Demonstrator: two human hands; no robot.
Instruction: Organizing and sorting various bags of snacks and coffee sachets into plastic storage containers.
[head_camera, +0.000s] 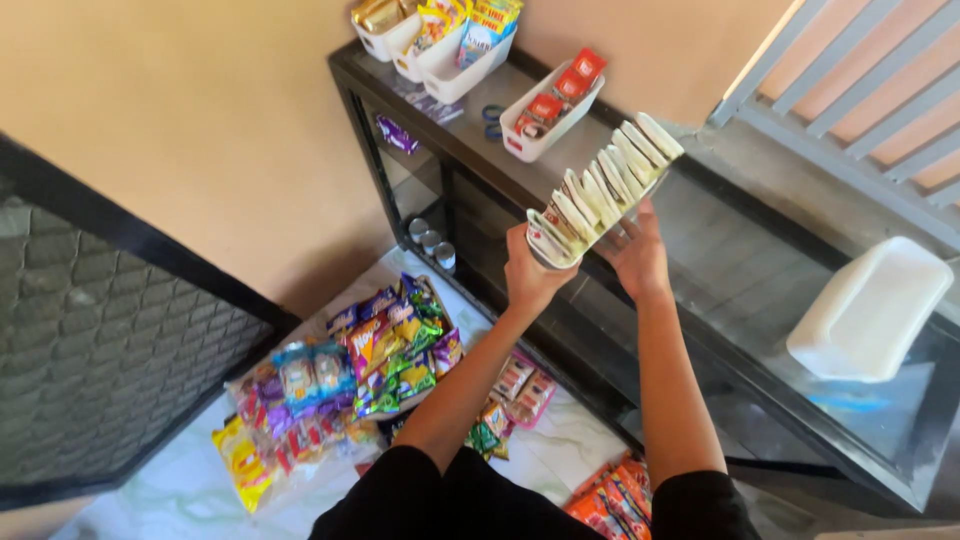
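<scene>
Head view: the left hand is clamped on the near end of a long white tray filled with upright white packets, and the right hand supports the same tray from beneath with fingers spread, the tray held tilted above the glass top of a black-framed shelf unit. At 12 o'clock from the tray a white bin of red packets stands on the shelf top, at 11 o'clock stand further bins of snacks, at 3 o'clock lies an upturned white container, and at 8 o'clock colourful snack packets lie heaped on the floor.
</scene>
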